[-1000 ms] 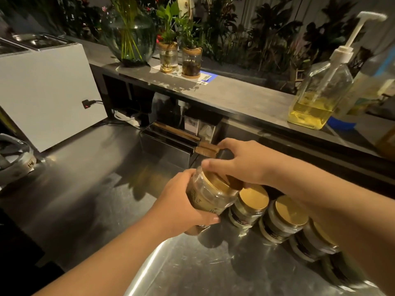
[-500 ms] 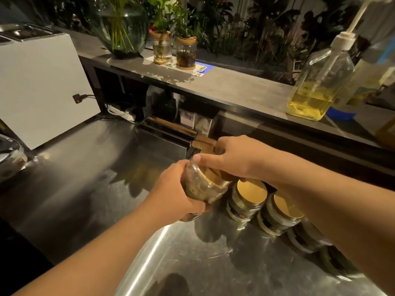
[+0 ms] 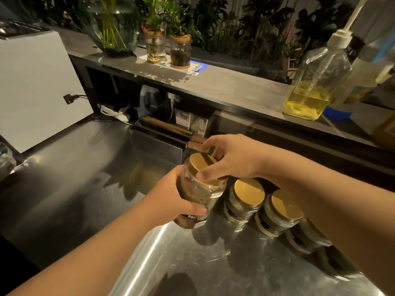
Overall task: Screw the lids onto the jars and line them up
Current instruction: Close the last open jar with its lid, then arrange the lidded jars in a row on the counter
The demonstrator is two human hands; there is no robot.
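Observation:
My left hand [image 3: 175,195] grips a clear glass jar [image 3: 198,195] by its body and holds it tilted just above the steel counter [image 3: 85,189]. A gold lid [image 3: 199,165] sits on the jar's mouth, and my right hand [image 3: 230,159] has thumb and fingers on the lid's rim. To the right, a row of lidded jars runs along the counter: one gold-lidded jar [image 3: 245,199], a second [image 3: 280,212], and more [image 3: 307,236] largely hidden under my right forearm.
A metal holder with wooden-handled tools [image 3: 158,137] stands just behind the jar. A white box [image 3: 36,86] is at the left. On the raised shelf [image 3: 213,86] stand a pump bottle of yellow liquid [image 3: 314,82], a glass vase [image 3: 113,24] and two small plant jars [image 3: 168,48].
My right hand has shifted round on the lid, uncovering most of the gold top. The jar stays tilted in my left hand, and the view has tipped slightly.

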